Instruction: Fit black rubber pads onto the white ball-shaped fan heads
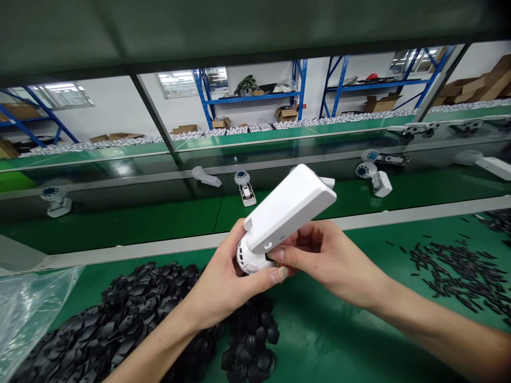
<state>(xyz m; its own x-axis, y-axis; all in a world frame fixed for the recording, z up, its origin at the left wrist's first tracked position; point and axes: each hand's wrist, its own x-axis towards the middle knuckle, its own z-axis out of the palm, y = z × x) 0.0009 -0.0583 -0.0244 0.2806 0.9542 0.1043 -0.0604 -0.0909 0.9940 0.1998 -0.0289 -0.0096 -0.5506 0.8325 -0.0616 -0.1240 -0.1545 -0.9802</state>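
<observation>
Both my hands hold one white plastic device (288,208), a flat rectangular body slanting up to the right from a round base. My left hand (227,282) is wrapped round the round base from below, thumb across its front. My right hand (323,258) pinches the lower end of the body, thumb and fingertips pressed on the edge next to the base. The device is lifted above the green bench top (319,330).
A heap of small black plastic parts (131,319) lies under my left forearm, a clear plastic bag (27,308) at far left. Thin black pieces (459,271) are scattered at right. Several white devices (245,189) lie on the green conveyor (120,223) behind. Blue shelving stands beyond.
</observation>
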